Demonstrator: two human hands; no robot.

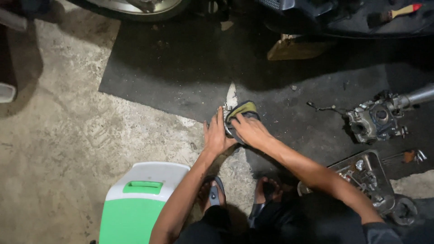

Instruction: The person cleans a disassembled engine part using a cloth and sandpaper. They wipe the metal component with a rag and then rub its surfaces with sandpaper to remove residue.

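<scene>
Metal tray (pixel 382 177) holds small engine parts (pixel 364 178); left hand (pixel 216 135) steadies a round part (pixel 229 118), right hand (pixel 251 131) presses a rag (pixel 242 110) on it.

green-white container (pixel 135 203) | carburettor-like engine part (pixel 375 119) | metal parts tray (pixel 361 174) | brush (pixel 392 14)

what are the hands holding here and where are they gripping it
The left hand steadies a small metal part by its left side on the floor; the right hand presses a dark, yellow-edged rag over its top. The exact grip is hidden.
</scene>
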